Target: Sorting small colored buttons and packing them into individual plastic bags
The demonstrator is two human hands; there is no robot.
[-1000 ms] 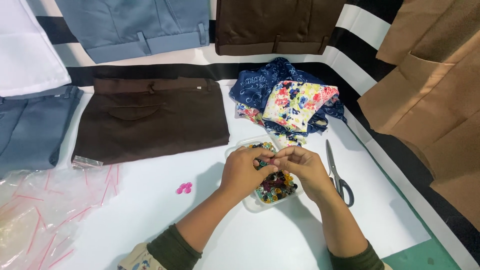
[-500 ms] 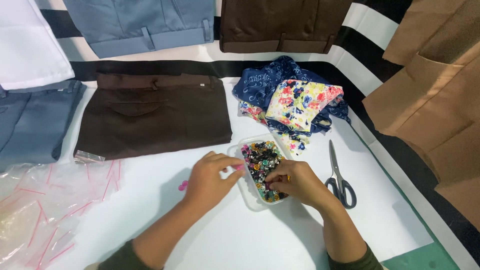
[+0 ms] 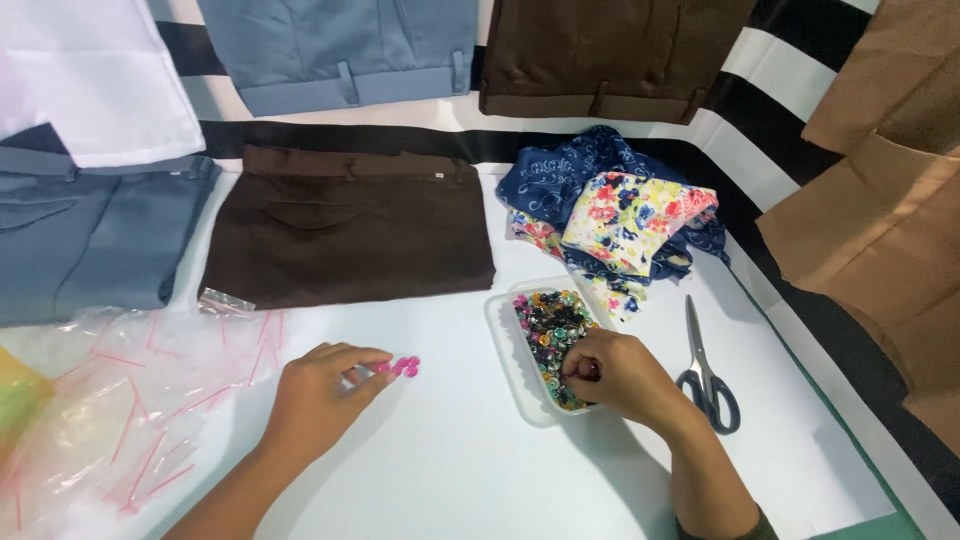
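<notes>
Left hand (image 3: 318, 395) lies on the white table (image 3: 450, 470), fingers curled loosely, fingertips touching a small cluster of pink buttons (image 3: 402, 367); whether any button is actually pinched cannot be told. Right hand (image 3: 618, 376) rests over the near end of a clear plastic tray (image 3: 503, 330), fingers bent down into the mixed coloured buttons (image 3: 548, 325) that fill it; the fingertips are hidden among the buttons, so a grasp cannot be confirmed. The pink buttons lie on bare table, left of the tray and apart from it.

Scissors (image 3: 706, 372) with dark handles lie just right of the right hand, blades pointing away from the person. Folded floral and blue patterned cloths (image 3: 620, 205) sit beyond the tray. Dark brown trousers (image 3: 350, 235) lie flat beyond the left hand, a small clear packet (image 3: 226, 301) at their near left corner. Clear plastic bags with red strips (image 3: 120, 390) lie heaped at the left
</notes>
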